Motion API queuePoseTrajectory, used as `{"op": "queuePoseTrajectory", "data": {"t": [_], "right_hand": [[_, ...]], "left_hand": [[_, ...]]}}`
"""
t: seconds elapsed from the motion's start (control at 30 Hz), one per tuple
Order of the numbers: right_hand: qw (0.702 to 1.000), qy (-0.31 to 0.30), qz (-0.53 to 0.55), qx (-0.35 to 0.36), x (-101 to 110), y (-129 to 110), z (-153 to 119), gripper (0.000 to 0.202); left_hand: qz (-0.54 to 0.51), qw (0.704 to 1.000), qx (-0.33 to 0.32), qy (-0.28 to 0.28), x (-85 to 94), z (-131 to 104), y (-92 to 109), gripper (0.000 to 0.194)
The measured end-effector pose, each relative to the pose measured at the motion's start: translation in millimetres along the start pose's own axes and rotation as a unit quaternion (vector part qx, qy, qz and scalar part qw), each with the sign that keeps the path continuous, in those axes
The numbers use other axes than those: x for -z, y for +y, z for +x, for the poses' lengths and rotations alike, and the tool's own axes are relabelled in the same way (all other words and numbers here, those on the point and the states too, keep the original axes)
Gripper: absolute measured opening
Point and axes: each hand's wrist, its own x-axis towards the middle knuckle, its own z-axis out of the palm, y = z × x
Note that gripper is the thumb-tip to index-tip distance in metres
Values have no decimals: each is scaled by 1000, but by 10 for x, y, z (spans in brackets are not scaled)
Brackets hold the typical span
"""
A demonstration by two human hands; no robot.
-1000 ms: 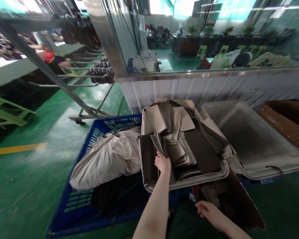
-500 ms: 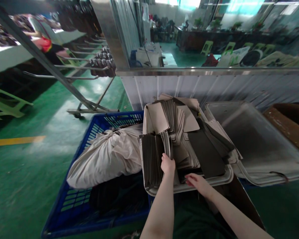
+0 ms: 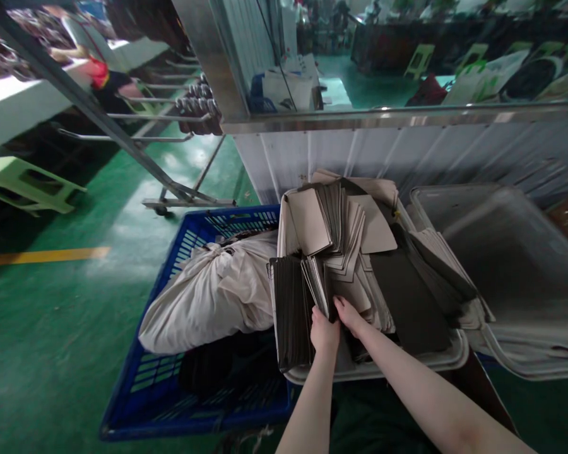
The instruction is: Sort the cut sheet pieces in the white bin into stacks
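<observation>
My left hand (image 3: 324,330) is closed around the near end of a thin bundle of flat cut pieces (image 3: 316,280), pale-edged and standing on edge. My right hand (image 3: 349,316) has its fingers together against the right side of this bundle, close to my left hand; its fingertips are partly hidden. To the left stands a tight row of dark cut pieces (image 3: 291,315). Pale cut pieces (image 3: 307,221) lie fanned behind, and a large dark panel (image 3: 409,302) lies to the right. All rest in a pale, shallow tray (image 3: 460,353).
A blue crate (image 3: 123,403) at left holds a tied white cloth sack (image 3: 208,296). A second, grey tray (image 3: 515,265) stands at right. Behind is a ribbed wall (image 3: 322,154) with a window. A wheeled metal rack (image 3: 170,189) and a green stool (image 3: 33,183) stand left; a person sits beyond.
My right hand has moved left from the tray's front edge to the bundle beside my left hand. The bundle now leans more to the left. The camera view has tilted down.
</observation>
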Motion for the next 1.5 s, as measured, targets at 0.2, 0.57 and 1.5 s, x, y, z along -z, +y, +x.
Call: {"op": "queuePoseTrajectory", "data": {"t": [0.2, 0.57, 1.5], "right_hand": [[998, -3, 52, -40, 122, 114, 36, 46], [995, -28, 85, -43, 247, -70, 103, 61], [992, -34, 105, -59, 292, -90, 43, 58]], "left_hand": [[9, 1000, -26, -14, -20, 28, 149, 47], [89, 991, -31, 92, 27, -91, 386, 71], [13, 1000, 5, -8, -31, 34, 376, 61]]}}
